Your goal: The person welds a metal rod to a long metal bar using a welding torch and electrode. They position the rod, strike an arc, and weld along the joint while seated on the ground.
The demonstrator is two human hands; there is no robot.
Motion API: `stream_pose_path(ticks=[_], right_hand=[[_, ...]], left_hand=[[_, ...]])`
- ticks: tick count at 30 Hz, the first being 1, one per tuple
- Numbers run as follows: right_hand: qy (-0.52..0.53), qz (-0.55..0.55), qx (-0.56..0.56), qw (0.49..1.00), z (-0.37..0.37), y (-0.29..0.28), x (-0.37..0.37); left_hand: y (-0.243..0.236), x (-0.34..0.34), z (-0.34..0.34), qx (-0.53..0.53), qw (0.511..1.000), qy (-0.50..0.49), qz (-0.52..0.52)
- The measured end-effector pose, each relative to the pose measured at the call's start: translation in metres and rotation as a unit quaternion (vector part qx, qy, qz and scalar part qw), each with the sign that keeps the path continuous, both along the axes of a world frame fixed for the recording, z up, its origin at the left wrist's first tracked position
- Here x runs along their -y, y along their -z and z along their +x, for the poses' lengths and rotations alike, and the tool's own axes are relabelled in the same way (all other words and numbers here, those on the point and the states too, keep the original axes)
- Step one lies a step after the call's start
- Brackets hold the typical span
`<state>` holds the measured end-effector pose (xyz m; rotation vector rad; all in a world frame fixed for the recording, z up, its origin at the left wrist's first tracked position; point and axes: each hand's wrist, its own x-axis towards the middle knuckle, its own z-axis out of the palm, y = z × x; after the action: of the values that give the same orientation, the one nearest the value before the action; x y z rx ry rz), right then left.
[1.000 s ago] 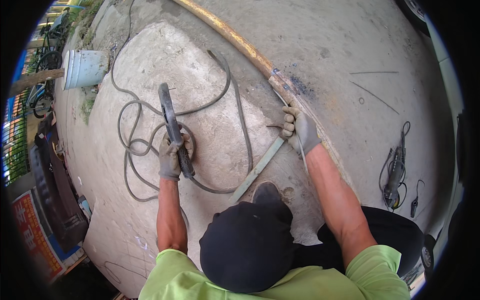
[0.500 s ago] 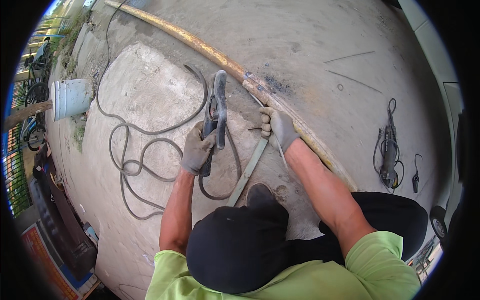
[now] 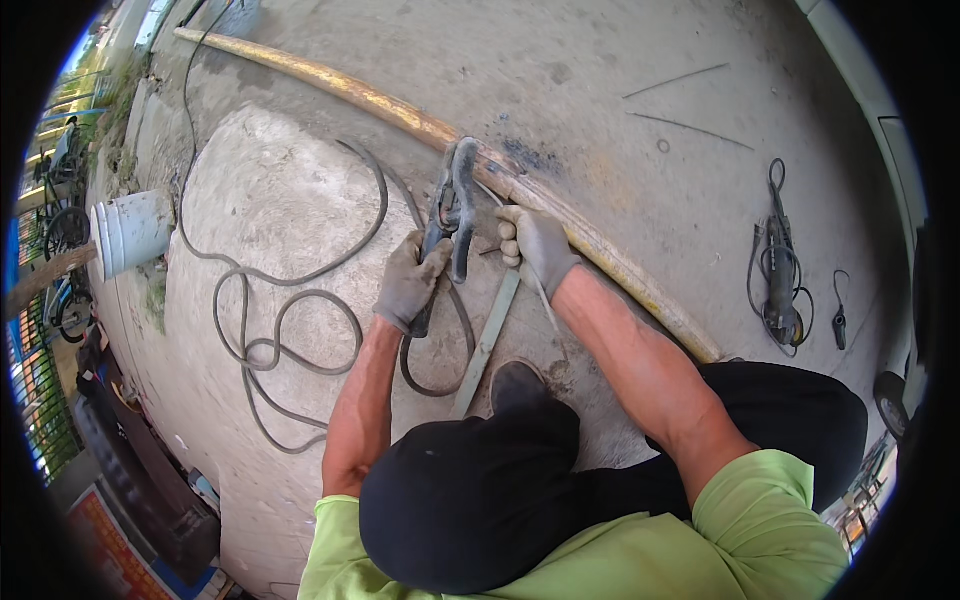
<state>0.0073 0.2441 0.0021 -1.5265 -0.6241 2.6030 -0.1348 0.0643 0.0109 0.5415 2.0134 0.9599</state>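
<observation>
1. Gripping a black clamp tool [image 3: 467,187] by its handle, the left hand [image 3: 410,280] is on the near side of the rusty yellow pipe [image 3: 330,88].
2. The right hand [image 3: 537,245], curled round a thin rod [image 3: 549,311], is just beside the pipe.
3. A flat strip [image 3: 488,343] lies on the pipe's near side, a corded power tool [image 3: 780,285] on its far side.

Pipe [image 3: 415,124] bars way ahead; cable loops [image 3: 318,293] clutter left; beyond pipe, concrete [image 3: 610,180] mostly free before 2 rods [image 3: 690,127].
</observation>
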Motion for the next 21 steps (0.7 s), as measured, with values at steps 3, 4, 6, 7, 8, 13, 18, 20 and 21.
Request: stream_pose_path(ticks=[3,4,6,7,8,13,18,20,21], right_hand=[[0.024,0.0,-0.003,1.0,0.001,0.008,0.001],[0.034,-0.002,-0.005,0.999,0.002,0.011,0.002],[0.033,0.002,-0.001,0.999,0.002,0.012,0.003],[0.033,0.005,0.001,0.999,0.002,0.01,0.003],[0.034,-0.003,0.0,0.999,0.001,0.008,0.003],[0.037,-0.015,-0.005,0.999,0.001,0.007,0.002],[0.017,-0.009,0.01,1.0,0.001,-0.002,0.001],[0.018,-0.008,0.008,1.0,0.001,-0.002,0.001],[0.02,-0.01,0.009,1.0,0.001,-0.001,0.001]], left_hand=[[-0.016,-0.009,0.004,0.014,0.999,0.017,-0.05],[-0.015,-0.008,0.005,0.007,0.999,0.016,-0.049],[-0.012,-0.006,0.006,-0.007,0.999,0.014,-0.048],[-0.011,-0.005,0.007,-0.011,0.998,0.02,-0.05],[-0.012,-0.004,0.007,-0.016,0.998,0.025,-0.052],[-0.014,-0.005,0.008,-0.045,0.996,0.044,-0.065],[-0.029,-0.017,0.014,-0.07,0.993,0.051,-0.075],[-0.023,-0.014,0.012,-0.069,0.992,0.051,-0.09],[-0.021,-0.014,0.012,-0.067,0.992,0.052,-0.097]])
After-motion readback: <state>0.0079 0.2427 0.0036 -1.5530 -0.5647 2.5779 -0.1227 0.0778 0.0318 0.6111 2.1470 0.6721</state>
